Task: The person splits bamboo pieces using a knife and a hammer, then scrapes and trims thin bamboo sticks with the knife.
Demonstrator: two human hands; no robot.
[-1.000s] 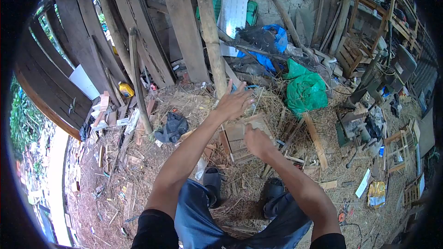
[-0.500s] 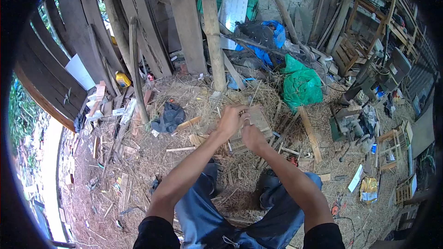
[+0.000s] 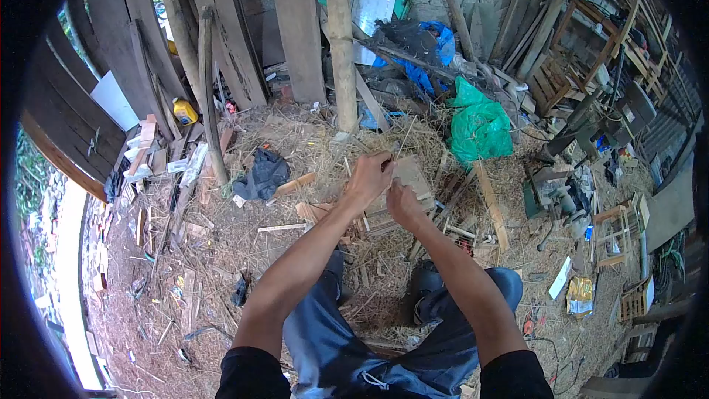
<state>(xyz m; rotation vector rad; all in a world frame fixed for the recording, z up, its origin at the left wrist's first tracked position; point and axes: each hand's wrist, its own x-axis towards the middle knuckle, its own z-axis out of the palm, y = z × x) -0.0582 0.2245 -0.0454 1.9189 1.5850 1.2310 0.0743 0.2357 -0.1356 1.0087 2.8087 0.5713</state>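
My left hand (image 3: 368, 180) and my right hand (image 3: 404, 204) are close together, in front of and above a small wooden panel or frame (image 3: 415, 176) on the ground. The fingers of my left hand are bent inward and pressed together; whatever they grip is too small to make out. My right hand is closed in a fist just to the right and slightly lower, and what it holds is hidden. Thin wooden strips of the frame show below the hands.
A wooden post (image 3: 340, 52) stands beyond my hands. A green bag (image 3: 480, 129) lies to the right, a dark cloth (image 3: 264, 174) to the left. A yellow bottle (image 3: 185, 111) sits near leaning planks. Straw and wood scraps cover the ground.
My left hand was spread open at first; its fingers have closed and it has come down beside my right hand. The view has tilted down slightly.
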